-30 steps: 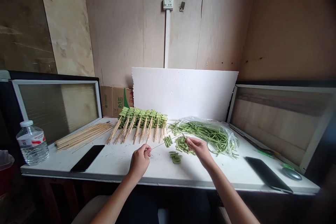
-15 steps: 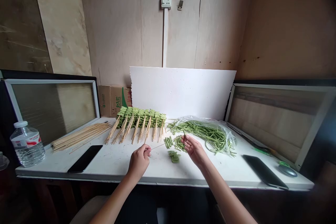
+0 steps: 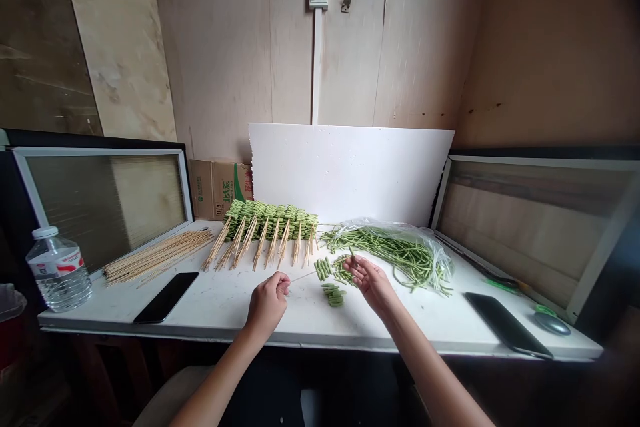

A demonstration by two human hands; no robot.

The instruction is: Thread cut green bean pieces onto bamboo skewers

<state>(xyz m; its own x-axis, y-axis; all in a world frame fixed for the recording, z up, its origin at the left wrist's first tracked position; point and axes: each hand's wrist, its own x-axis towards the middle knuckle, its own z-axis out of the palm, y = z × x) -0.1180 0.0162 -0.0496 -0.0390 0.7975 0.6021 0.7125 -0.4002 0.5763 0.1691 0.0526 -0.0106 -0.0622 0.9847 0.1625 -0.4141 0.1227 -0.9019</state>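
Observation:
My left hand (image 3: 268,301) pinches a thin bamboo skewer (image 3: 302,276) that points right over the table. Several short pieces of green bean (image 3: 323,269) sit side by side at its far end. In my right hand (image 3: 371,285), a single cut bean piece (image 3: 351,253) stands between thumb and fingers, apart from the skewer's tip. Below and between the hands lies a small group of cut bean pieces (image 3: 333,295). Another pile of cut pieces (image 3: 343,269) is partly hidden behind my right fingers.
Stacked bean skewers (image 3: 273,221) lie at the back, sticks forward. Loose bamboo skewers (image 3: 155,255) are at left, near a phone (image 3: 167,297) and water bottle (image 3: 59,270). Long beans (image 3: 400,253) spill from a plastic bag at right; another dark phone (image 3: 505,323) lies nearer.
The whole view has shifted slightly, with the table appearing a little further right and higher. Both hands keep nearly the same pose and hold the same things.

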